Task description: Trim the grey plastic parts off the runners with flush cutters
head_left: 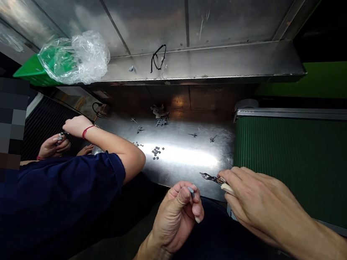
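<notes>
Two bare hands busy at the bottom: the left hand (178, 219), lower centre, pinches a small grey piece (191, 190) between thumb and fingers, while the right hand (254, 194), lower right, grips pliers (211, 177) pointing left above the metal table (185, 159)! In from the left juts a co-worker's arm (117, 146), elbow near the square pieces (156, 152) mid-frame, thin grey parts (162, 121) behind them. A green ribbed belt (299, 162) fills the right, a black loop (152, 63) rests on the ledge (232, 65) up top, and upper left, clear plastic film (90, 58) billows over a green bin (31, 68), its depths hidden
</notes>
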`<state>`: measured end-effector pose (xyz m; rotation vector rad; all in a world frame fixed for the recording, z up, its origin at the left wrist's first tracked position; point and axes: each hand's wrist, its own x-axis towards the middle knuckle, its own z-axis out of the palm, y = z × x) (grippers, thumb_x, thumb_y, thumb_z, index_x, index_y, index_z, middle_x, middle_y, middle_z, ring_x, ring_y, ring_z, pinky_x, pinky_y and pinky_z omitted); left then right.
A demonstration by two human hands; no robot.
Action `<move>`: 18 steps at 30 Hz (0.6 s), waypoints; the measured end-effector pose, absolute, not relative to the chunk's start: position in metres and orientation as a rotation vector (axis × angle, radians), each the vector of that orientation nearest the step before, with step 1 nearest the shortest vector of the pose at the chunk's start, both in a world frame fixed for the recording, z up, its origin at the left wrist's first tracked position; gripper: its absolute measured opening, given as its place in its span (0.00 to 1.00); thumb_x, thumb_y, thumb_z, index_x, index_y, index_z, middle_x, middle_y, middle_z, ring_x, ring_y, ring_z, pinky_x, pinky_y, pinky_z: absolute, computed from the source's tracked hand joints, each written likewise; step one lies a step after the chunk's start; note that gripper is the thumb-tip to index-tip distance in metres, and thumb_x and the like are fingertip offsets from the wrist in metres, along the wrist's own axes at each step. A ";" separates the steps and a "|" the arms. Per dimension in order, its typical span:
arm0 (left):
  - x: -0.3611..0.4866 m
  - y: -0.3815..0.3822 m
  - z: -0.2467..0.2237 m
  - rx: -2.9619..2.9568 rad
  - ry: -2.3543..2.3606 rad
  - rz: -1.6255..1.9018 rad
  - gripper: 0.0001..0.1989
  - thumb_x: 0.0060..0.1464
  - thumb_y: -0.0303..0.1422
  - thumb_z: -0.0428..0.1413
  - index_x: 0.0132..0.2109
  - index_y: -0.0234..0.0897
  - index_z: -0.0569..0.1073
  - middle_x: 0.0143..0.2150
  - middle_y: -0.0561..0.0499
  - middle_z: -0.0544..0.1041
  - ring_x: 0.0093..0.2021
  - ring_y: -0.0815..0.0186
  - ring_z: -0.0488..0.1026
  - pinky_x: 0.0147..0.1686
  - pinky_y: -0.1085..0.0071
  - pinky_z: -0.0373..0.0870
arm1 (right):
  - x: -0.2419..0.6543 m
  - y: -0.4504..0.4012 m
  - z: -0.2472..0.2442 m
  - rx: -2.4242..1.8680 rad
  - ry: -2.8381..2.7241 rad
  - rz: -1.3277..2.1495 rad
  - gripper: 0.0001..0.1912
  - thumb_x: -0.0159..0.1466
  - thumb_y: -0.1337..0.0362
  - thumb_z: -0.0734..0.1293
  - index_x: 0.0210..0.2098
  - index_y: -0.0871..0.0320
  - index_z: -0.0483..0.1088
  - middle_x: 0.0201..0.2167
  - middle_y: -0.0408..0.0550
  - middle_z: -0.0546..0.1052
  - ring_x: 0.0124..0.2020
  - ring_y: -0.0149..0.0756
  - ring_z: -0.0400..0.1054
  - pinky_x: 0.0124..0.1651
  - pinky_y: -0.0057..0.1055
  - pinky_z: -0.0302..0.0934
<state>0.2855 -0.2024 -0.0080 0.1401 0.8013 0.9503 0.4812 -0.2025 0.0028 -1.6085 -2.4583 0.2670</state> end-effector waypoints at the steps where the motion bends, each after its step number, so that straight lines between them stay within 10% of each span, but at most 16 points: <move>1: 0.285 -0.203 -0.008 0.140 0.802 0.950 0.13 0.48 0.38 0.70 0.32 0.33 0.78 0.26 0.53 0.72 0.21 0.76 0.66 0.19 0.79 0.62 | 0.481 -0.202 0.004 -1.609 -2.451 0.271 0.07 0.65 0.70 0.60 0.40 0.56 0.67 0.31 0.43 0.70 0.33 0.38 0.66 0.38 0.35 0.51; 18: 0.285 -0.202 -0.005 0.135 0.939 0.987 0.14 0.44 0.36 0.72 0.36 0.30 0.83 0.24 0.52 0.73 0.22 0.76 0.66 0.23 0.78 0.63 | 0.477 -0.195 0.028 -1.471 -2.552 0.073 0.17 0.62 0.69 0.62 0.50 0.58 0.71 0.38 0.51 0.71 0.37 0.42 0.62 0.38 0.38 0.48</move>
